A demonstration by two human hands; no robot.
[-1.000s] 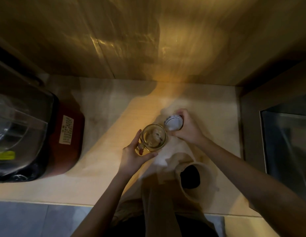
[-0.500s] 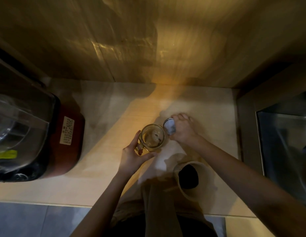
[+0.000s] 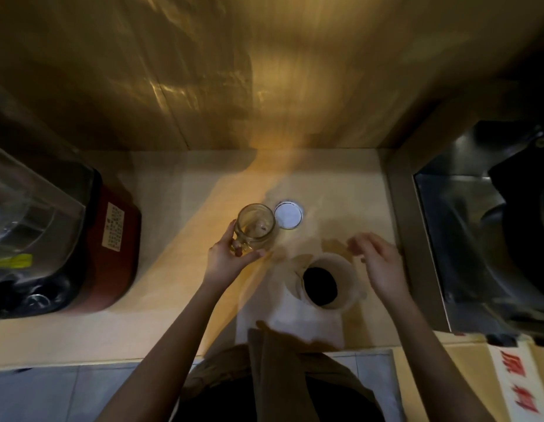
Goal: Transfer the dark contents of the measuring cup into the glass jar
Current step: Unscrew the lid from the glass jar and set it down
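1. The left hand (image 3: 231,254) wraps its fingers around the near side of the jar (image 3: 256,225), thumb on one side and fingers on the other. This likely steadies the jar so that it will not tip or slide during a pour.

2. The jar stands upright on the counter (image 3: 179,269) with its mouth open and looks nearly empty, so the transfer is not yet done.

3. The lid (image 3: 289,215) lies flat just beside the jar, on the far right of it, apart from both hands. That keeps it out of the pouring path yet close for closing.

4. The right hand (image 3: 377,260) hovers empty, its fingers loosely spread and slightly blurred, just beside the far right rim of the cup (image 3: 328,281). It seems placed to take hold of the cup.

5. The cup sits on the counter near the jar, to its right and closer to the person, with the dark contents (image 3: 321,286) inside. It rests on something pale; what that is cannot be told.

6. A blender (image 3: 51,239) stands well apart on the left, clear of the work.
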